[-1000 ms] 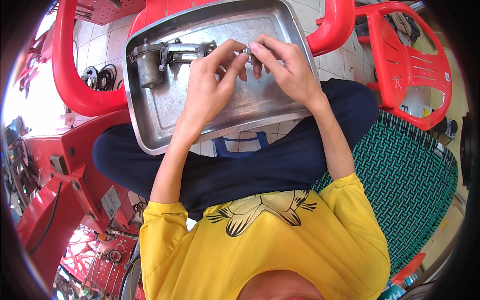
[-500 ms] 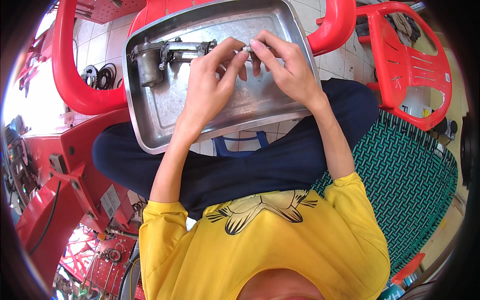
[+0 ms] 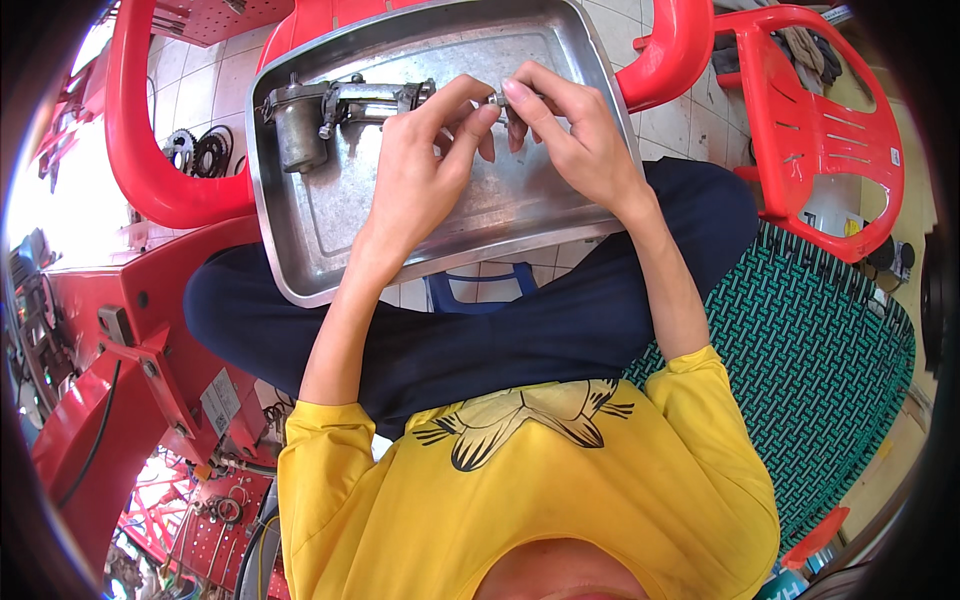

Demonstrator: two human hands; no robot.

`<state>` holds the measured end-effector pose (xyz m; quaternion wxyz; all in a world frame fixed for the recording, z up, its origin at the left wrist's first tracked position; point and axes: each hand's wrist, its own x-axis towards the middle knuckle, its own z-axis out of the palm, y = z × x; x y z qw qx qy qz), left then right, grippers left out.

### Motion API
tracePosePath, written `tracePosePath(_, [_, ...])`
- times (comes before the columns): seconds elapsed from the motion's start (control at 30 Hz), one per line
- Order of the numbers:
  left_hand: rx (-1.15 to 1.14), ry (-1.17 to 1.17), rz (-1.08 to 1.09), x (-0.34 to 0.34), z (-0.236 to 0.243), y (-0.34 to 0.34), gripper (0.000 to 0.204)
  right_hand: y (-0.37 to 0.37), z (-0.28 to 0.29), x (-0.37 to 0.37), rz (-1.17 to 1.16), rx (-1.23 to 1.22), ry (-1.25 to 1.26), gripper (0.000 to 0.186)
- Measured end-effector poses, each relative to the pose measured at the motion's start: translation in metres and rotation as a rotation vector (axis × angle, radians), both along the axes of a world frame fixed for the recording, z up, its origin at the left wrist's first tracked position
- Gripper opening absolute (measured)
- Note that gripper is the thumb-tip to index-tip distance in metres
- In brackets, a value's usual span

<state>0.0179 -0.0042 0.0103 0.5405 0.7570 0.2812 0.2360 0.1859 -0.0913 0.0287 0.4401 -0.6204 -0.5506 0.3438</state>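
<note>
A metal tray point(image 3: 440, 260) lies above my crossed legs, in front of me. In its upper left part rests a metal assembly point(image 3: 300, 135) with a cylindrical bowl and a horizontal body. My left hand point(image 3: 420, 165) and my right hand point(image 3: 580, 145) meet over the tray's right half, both closed in a pinch on a small metal fitting point(image 3: 495, 100). My curled fingers partly hide that piece, so its exact shape cannot be made out.
Red plastic chair arms point(image 3: 660, 75) flank the tray. Another red chair point(image 3: 820, 140) stands at the right beside a green woven seat point(image 3: 800, 380). Red machinery point(image 3: 130, 300) occupies the left, with sprockets point(image 3: 180, 150) on the tiled floor behind.
My fingertips shift very slightly around the small fitting. The tray, the metal assembly and my forearms have stayed in place.
</note>
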Motion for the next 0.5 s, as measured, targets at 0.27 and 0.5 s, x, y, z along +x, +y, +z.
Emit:
tracePosePath(0.27, [0.006,0.008,0.003,-0.0004,-0.0003,0.0,0.016,-0.0011,-0.0008,0.0031,0.01,-0.042,-0.051,0.038])
tracePosePath(0.5, [0.022,0.015,0.018,0.0002,-0.0012,0.0,0.016,-0.0001,-0.0068,0.0026,-0.11,0.03,0.034,0.058])
